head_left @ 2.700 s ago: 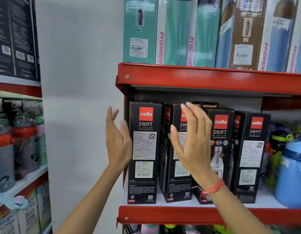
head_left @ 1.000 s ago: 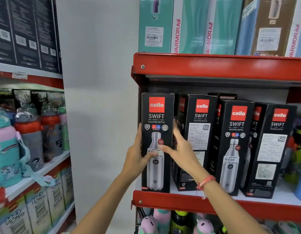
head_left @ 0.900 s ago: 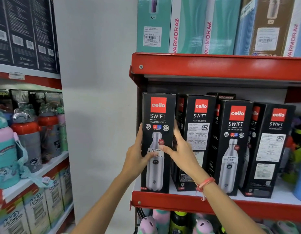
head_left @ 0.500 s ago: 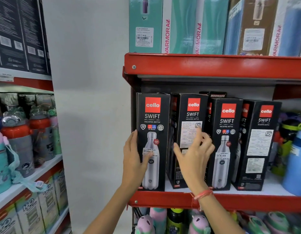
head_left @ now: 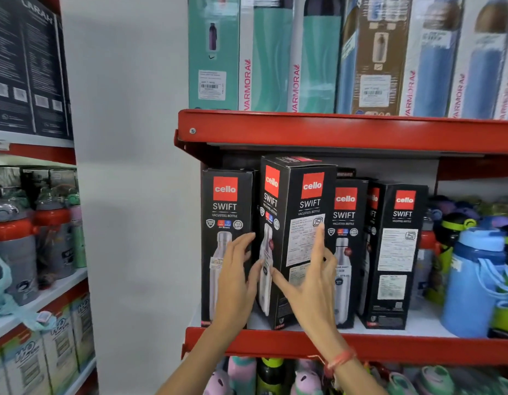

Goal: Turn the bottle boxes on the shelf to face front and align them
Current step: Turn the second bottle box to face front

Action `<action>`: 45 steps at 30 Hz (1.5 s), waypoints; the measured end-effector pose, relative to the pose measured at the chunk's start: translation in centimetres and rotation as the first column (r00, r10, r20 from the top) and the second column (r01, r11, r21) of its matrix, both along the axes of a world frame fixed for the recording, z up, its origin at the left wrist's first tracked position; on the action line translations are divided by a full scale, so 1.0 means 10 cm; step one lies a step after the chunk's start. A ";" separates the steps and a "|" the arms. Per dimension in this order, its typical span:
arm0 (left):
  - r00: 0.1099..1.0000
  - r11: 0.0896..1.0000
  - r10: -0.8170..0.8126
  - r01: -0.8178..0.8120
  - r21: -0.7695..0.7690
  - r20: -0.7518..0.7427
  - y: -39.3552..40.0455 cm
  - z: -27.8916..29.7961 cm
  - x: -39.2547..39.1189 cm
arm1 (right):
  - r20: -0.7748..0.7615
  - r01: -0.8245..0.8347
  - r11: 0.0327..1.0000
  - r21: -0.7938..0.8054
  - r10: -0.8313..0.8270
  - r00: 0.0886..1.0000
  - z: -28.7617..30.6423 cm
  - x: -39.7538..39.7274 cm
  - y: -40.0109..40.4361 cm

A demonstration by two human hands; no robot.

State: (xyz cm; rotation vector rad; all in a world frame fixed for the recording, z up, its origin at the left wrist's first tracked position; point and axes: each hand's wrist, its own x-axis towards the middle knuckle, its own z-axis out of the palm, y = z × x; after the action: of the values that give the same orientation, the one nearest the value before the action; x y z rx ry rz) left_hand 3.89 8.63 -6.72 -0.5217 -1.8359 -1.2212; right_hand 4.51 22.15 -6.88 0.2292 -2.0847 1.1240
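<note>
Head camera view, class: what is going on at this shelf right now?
A person is straightening black Cello Swift bottle boxes on a red shelf. Both hands, left hand and right hand, are on the second box, which is angled with its label side forward. The leftmost box already shows its bottle picture. The rightmost box still shows a label side.

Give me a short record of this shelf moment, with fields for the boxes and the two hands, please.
shelf: red shelf, four black boxes in the front row
first box: bottle picture faces front
second box: turned at an angle, label side and picture side both show
third box: picture faces front
fourth box: label side faces front
left hand: at the second box's left edge
right hand: on its label side
</note>
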 end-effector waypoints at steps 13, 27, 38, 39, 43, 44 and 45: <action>0.858 0.935 -0.332 0.355 0.016 0.391 0.05 0.18 0.23 | 0.134 -0.523 0.841 -0.143 0.540 0.831 0.27 0.27 0.67; 0.946 0.996 -0.063 0.081 -0.045 0.319 0.37 0.12 -0.03 | 0.208 -0.517 0.855 0.039 0.499 0.841 0.45 -0.26 0.70; 0.890 0.998 0.057 -0.037 -0.052 0.452 0.46 -0.12 -0.32 | 0.228 -0.349 0.933 0.085 0.323 0.919 0.21 -0.49 0.50; 0.882 0.998 0.061 -0.040 -0.054 0.467 0.46 -0.12 -0.34 | 0.224 -0.342 0.935 0.090 0.316 0.922 0.20 -0.47 0.50; 0.898 0.995 0.092 -0.073 -0.062 0.430 0.55 -0.12 -0.28 | 0.246 -0.311 0.948 0.072 0.285 0.926 0.16 -0.40 0.54; 0.922 0.992 0.124 -0.108 -0.063 0.367 0.59 -0.12 -0.24 | 0.203 -0.276 0.959 0.060 0.259 0.944 0.15 -0.37 0.57; 0.946 0.983 0.179 -0.163 -0.082 0.270 0.63 -0.13 -0.19 | 0.110 -0.210 0.976 0.062 0.203 0.973 0.15 -0.34 0.61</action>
State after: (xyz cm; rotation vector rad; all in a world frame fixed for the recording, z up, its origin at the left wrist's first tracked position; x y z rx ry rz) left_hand 1.95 14.93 -8.04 -0.2231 -2.1098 -1.1700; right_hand 1.09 28.29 -5.39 0.4415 -2.2356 1.2036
